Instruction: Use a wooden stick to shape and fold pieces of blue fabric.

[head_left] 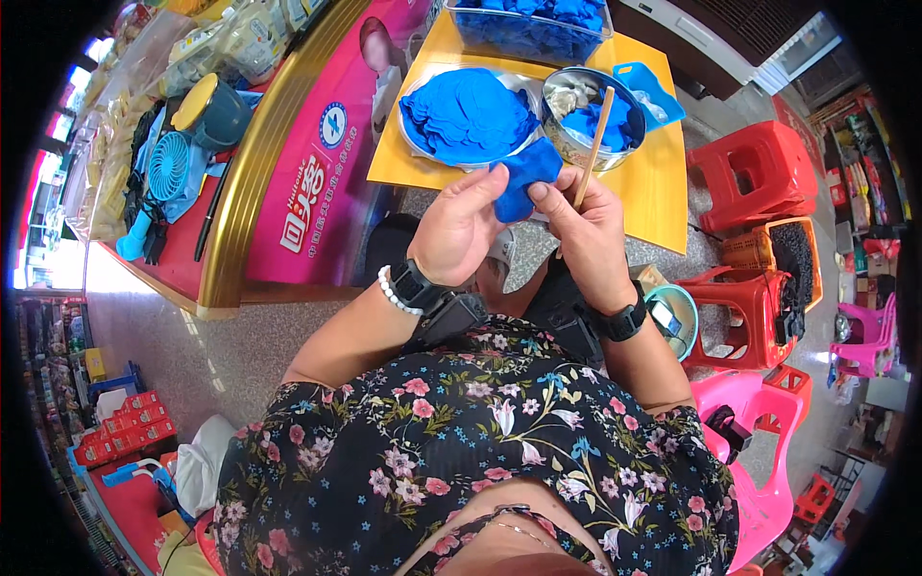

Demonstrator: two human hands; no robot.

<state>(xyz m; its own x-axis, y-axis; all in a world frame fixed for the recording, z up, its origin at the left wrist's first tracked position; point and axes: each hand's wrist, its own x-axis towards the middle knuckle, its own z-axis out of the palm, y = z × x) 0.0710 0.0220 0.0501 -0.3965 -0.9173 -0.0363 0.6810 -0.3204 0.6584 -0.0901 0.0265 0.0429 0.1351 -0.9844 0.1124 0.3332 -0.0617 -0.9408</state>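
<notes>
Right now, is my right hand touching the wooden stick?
Touching. The head view shows the wooden stick held in your right hand, its lower part between thumb and fingers, the rest sticking out above.

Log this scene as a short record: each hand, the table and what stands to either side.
Left hand: pinching one side of a blue piece
Right hand: gripping the piece's other side, plus a thin stick
Piece's material: cannot be told
Table: yellow top
On table: pile of blue pieces; round container with blue and pale contents; clear tub of blue pieces; light-blue tray
Left side: pink-fronted counter bearing a small blue fan
Right side: red stool
</notes>
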